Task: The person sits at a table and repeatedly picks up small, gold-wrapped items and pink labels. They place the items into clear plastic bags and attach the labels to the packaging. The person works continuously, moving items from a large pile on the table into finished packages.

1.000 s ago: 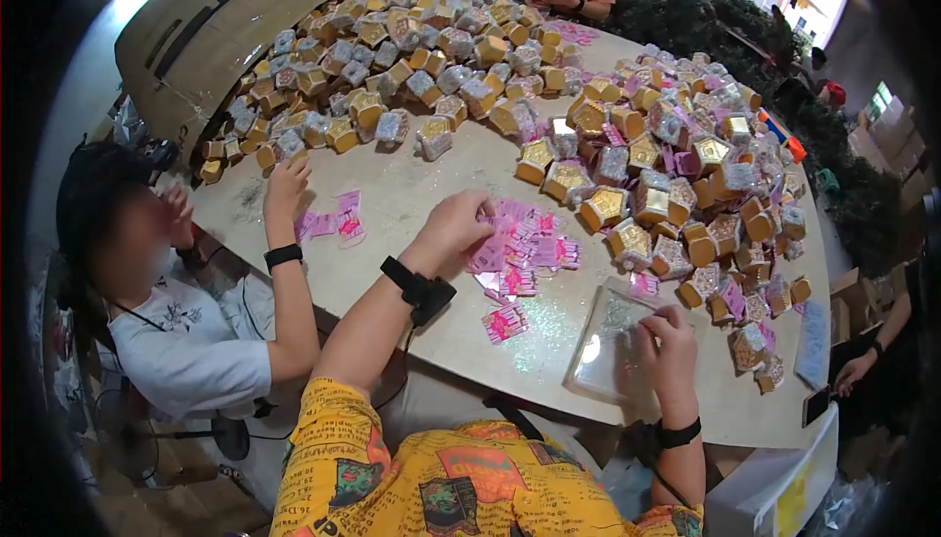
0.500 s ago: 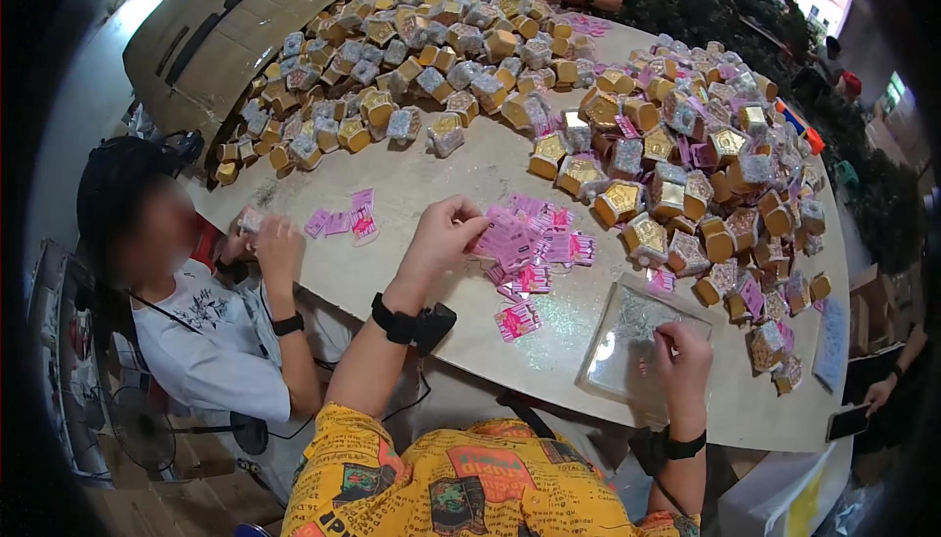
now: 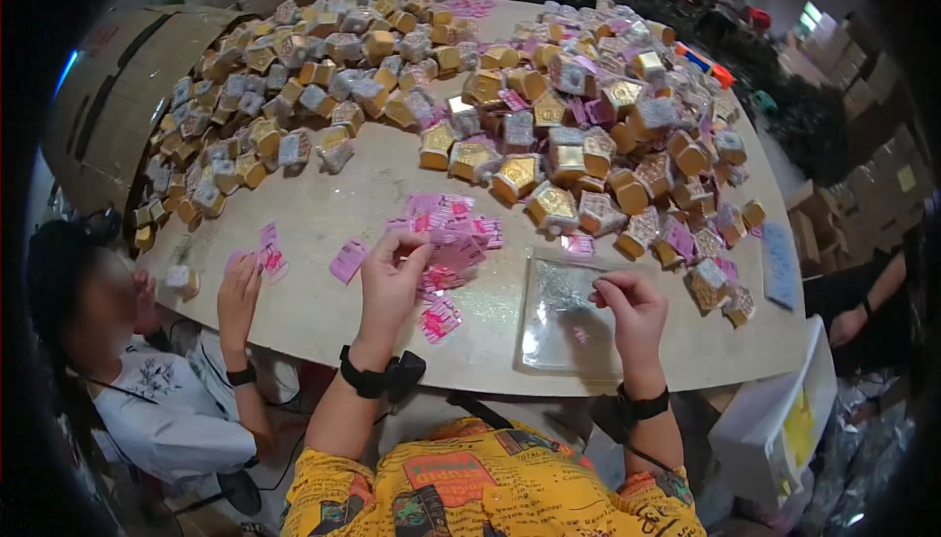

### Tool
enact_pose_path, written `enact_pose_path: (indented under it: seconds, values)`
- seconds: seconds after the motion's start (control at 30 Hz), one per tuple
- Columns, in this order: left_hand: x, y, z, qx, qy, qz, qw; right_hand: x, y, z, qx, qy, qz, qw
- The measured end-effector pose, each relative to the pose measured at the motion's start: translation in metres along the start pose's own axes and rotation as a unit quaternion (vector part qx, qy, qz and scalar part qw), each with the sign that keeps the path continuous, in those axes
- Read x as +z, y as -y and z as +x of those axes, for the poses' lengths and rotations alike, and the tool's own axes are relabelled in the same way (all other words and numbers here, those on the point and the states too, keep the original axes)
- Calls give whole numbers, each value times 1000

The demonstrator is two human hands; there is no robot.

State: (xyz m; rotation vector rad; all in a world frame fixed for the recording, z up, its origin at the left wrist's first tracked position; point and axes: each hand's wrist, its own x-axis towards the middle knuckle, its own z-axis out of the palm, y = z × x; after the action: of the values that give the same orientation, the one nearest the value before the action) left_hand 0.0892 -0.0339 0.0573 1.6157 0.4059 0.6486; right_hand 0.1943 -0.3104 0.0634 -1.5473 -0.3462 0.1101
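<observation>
My left hand is closed in a pinch at the left side of a loose pile of pink printed cards. What its fingertips hold, if anything, merges with the cards behind. Left of it a single pink card lies flat. My right hand, also pinched, hangs over a shallow clear plastic tray. Anything between those fingers is too small to name. Inside the tray are fine, thread-like clear bits and a tiny pink piece.
Gold house-shaped pieces in clear wrap are heaped at the back left and right. On the left, a co-worker's hand touches pink cards, near a wrapped piece. A white bin stands beyond the right edge.
The whole view has shifted. My left hand has moved right along the table, and a single card now shows to its left. The co-worker's piece now rests on the table, one hand reaching the cards.
</observation>
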Motion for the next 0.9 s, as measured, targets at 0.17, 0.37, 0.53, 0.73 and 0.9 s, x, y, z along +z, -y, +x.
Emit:
enact_pose_path:
  seconds: [0.17, 0.37, 0.53, 0.73, 0.9]
  values:
    - [10, 1, -5, 44, 33, 36, 998, 5, 5, 5, 40, 50, 106, 992]
    - [12, -4, -13, -31, 87, -31, 995, 65, 14, 5, 34, 232, 20, 972]
    - [0, -6, -15, -44, 73, -86, 993, 89, -15, 9, 36, 212, 41, 976]
    - [-24, -7, -16, -26, 33, -150, 988, 100, 1, 6, -22, 149, -29, 988]
    - [-27, -8, -18, 163, 86, 3, 983, 105, 12, 2, -65, 124, 102, 985]
